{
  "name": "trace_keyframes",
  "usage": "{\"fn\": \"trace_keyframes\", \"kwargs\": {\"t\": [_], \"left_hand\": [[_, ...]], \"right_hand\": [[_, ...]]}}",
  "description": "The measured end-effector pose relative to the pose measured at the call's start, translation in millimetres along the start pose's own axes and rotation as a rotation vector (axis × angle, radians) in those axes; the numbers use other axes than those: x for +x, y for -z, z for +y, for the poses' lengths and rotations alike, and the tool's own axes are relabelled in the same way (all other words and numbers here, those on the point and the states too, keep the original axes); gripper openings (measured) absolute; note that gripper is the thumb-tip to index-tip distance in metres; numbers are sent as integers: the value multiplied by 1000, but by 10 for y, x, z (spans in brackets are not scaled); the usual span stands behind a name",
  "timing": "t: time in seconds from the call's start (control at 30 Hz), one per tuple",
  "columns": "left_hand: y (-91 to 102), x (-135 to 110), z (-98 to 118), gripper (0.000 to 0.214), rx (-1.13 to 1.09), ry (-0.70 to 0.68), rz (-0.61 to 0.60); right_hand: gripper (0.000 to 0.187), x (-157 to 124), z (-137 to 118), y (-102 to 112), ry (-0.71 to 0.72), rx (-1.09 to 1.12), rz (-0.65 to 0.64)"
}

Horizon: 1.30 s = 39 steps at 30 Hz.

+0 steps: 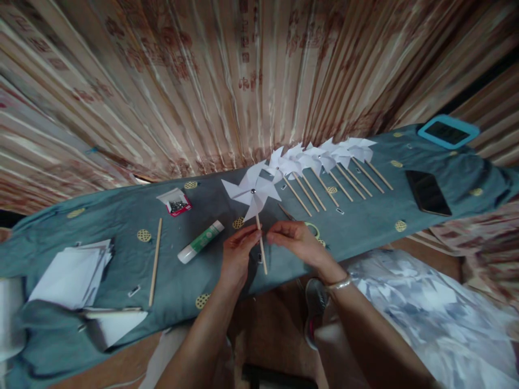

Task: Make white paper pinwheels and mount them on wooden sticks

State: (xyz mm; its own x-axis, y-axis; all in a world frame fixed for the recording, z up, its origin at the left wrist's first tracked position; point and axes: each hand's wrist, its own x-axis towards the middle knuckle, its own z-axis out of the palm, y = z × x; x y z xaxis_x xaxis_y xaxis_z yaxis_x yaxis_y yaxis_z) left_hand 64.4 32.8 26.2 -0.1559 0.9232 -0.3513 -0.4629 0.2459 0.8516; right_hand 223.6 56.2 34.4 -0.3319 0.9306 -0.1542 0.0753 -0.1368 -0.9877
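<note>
Along the cloth-covered table [365, 216], by its near edge, the left hand [237, 254] pinches a pinwheel [263, 189] by its front-to-back stick [263, 254], the right hand [298, 241] just rightward, loosely curled, seemingly empty.

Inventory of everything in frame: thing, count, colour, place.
Held pinwheel: 1, white with wooden stick, centre
Pinwheel row: several, overlapping, white, back, right of centre
Pin box: 1, open, red and white, left of centre
Glue stick: 1, white and green, left of centre
Loose stick: 1, wooden, further left
Paper stack: 1, white, left end
Scissors: 1, green-handled, right of centre, partly hidden
Phone: 1, black, right
Blue-framed device: 1, dark screen, far right
Tablecloth: 1, blue-green, yellow pineapples, across table
Sheeting: count unclear, tan, reddish print, behind
Bundle: 1, white and blue-grey, lower right
Shoe: 1, grey, below
Left hand: 1, pinching the held stick
Right hand: 1, beside that stick, bracelet on wrist
</note>
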Motion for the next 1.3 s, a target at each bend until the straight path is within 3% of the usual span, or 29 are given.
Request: {"fn": "trace_keyframes", "kwargs": {"t": [0.17,0.27,0.43,0.97,1.3], "left_hand": [[-10,-8,-8,33,41,37,-17],[-25,-18,-26,35,79,71,-29],[-34,-4,-54,37,103,77,-29],[-11,61,-68,37,158,20,-10],[-7,81,-86,39,148,6,1]], "right_hand": [[37,77,-77,446,95,47,395],[35,130,-99,532,147,47,486],[33,194,-106,435,116,27,379],[33,222,-89,256,83,336,198],[36,222,-113,127,49,391,154]]}}
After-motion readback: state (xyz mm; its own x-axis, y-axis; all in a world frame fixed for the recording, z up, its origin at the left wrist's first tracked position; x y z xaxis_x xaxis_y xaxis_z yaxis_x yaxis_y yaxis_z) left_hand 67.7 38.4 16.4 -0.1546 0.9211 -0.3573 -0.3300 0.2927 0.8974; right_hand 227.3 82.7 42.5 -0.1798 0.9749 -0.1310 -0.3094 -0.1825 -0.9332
